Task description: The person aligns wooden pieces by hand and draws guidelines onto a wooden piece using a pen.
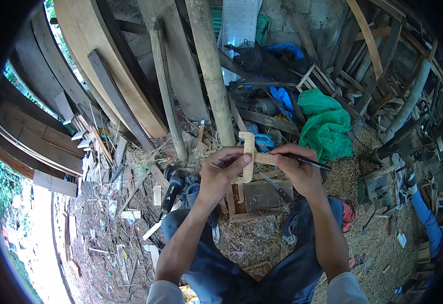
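Observation:
A pale wooden piece (249,158) with hooked ends is held upright in front of me. My left hand (225,171) is closed around its middle, thumb pressed on its face. A narrow wooden strip (265,159) with cross lines extends from it to the right; whether the two are joined I cannot tell. My right hand (299,170) is closed, its fingertips on the strip's end, and a black pen (310,162) lies in its grip, pointing to the right. Below the hands, a knife (278,189) rests on a low wooden box (262,198) between my legs.
A dark power tool (171,193) lies left of my knee. A green plastic bag (325,124) sits beyond my right hand. Planks (112,76) and a round pole (208,71) lean ahead. Shavings and offcuts cover the ground (97,218).

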A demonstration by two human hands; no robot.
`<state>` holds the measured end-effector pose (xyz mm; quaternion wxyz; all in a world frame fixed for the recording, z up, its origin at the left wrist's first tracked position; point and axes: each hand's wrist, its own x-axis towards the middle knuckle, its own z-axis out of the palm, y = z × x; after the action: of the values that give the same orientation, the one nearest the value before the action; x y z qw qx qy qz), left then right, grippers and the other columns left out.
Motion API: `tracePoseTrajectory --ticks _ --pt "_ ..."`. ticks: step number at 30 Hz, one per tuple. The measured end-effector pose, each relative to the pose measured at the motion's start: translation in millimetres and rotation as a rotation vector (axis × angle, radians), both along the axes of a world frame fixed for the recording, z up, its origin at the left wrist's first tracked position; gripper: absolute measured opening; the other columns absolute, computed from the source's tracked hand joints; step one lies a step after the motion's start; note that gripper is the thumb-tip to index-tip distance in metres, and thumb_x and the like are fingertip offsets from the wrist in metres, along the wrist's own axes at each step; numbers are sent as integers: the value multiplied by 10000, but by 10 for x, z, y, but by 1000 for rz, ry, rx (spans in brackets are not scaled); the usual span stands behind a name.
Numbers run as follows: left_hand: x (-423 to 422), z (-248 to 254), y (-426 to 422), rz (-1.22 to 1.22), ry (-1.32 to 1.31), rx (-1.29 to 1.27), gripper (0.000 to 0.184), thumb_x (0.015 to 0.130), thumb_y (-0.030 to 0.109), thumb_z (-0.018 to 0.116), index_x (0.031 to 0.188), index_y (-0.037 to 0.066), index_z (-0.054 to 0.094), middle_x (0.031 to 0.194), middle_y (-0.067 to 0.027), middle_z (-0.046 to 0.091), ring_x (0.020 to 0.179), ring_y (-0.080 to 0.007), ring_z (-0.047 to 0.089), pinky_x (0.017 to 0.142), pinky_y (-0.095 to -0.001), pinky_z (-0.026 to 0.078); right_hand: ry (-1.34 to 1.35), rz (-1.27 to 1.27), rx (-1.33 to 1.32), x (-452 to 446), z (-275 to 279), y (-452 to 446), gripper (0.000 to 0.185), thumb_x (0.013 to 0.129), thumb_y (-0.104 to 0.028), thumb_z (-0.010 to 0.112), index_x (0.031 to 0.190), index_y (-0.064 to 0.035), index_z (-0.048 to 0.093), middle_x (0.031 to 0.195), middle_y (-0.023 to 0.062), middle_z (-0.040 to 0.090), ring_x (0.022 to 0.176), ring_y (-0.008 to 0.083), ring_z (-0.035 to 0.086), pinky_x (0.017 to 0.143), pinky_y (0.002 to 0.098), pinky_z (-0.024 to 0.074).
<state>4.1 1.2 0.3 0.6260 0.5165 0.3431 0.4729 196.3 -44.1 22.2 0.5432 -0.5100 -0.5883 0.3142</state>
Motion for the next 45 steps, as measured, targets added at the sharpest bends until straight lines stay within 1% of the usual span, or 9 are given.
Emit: tracePoseTrajectory --ticks 5,7,16,23,26,29,32,38,45 --pt "7 39 -7 10 -9 -20 198 826 104 710 984 -4 660 865 -46 674 769 -69 598 675 -204 467 14 -26 -24 -7 42 -5 165 797 -142 649 849 13 675 641 28 581 539 58 484 493 226 352" --pt "5 37 -8 19 11 -12 196 826 102 709 984 -3 661 861 -44 673 765 -64 595 666 -200 464 -3 9 -130 30 65 -17 155 784 -84 638 888 26 671 727 74 648 681 85 589 606 237 452" --pt "-7 24 -9 15 -15 8 200 811 102 727 962 -14 669 798 -29 663 689 -47 567 594 -186 440 39 12 -182 29 52 -13 119 799 -66 628 855 37 650 826 86 669 717 112 623 663 255 486" --pt "-4 52 -17 21 5 -8 193 802 90 728 959 -2 666 845 -39 665 751 -72 593 670 -209 463 33 35 -144 12 11 12 141 802 -83 642 879 35 653 807 65 657 731 87 597 652 240 466" --pt "13 10 -4 27 -33 15 191 803 83 726 960 -7 664 848 -44 667 748 -77 597 671 -208 464 86 25 73 -20 -90 50 161 823 -150 653 865 5 668 647 13 575 517 42 468 459 217 347" --pt "-4 7 -4 46 -35 20 189 802 69 723 961 -12 661 856 -56 670 756 -90 608 692 -213 475 89 53 -66 -8 1 19 179 827 -162 661 878 10 665 668 20 586 560 40 484 498 217 363" --pt "-4 2 -6 75 -3 21 185 799 56 722 959 -14 660 858 -63 674 755 -94 613 696 -214 482 59 98 -125 4 37 6 177 855 -130 626 928 29 654 818 63 647 760 81 571 681 235 450" --pt "-13 -43 35 144 -47 55 199 813 76 720 976 -21 662 837 -38 669 745 -54 590 656 -191 459 110 -281 223 -5 141 -23 197 910 -146 544 985 12 635 737 40 573 646 88 500 593 238 398" --pt "27 8 0 224 -8 152 185 823 62 707 980 -24 661 834 -43 674 742 -54 591 645 -189 463 -91 -92 372 -330 -12 -139 150 788 -52 659 921 -10 605 689 41 569 552 83 492 503 236 391"
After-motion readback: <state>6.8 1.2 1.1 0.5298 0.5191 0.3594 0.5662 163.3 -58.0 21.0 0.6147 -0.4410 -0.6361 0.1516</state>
